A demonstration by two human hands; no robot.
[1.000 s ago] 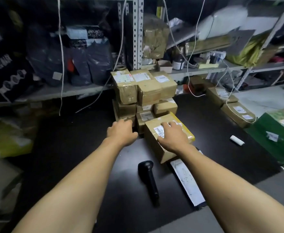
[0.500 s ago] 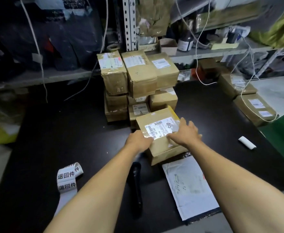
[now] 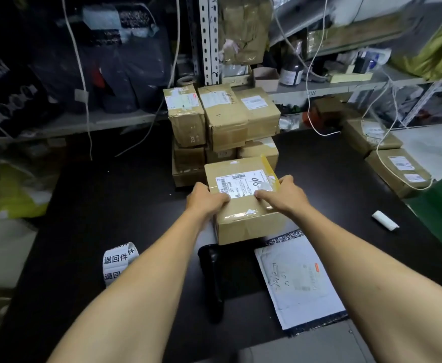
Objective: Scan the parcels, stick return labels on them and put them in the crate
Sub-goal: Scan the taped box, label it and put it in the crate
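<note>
Near the table's front edge lie a label roll, a scanner and a mailer. Mid-table, the left hand and right hand grip a parcel by its sides, fingers curled over its top. Behind it is a stack of parcels.

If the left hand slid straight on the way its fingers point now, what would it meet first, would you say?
The left hand points right across the front parcel, so it would probably meet the right hand's fingertips first, close by on the same top face.
</note>
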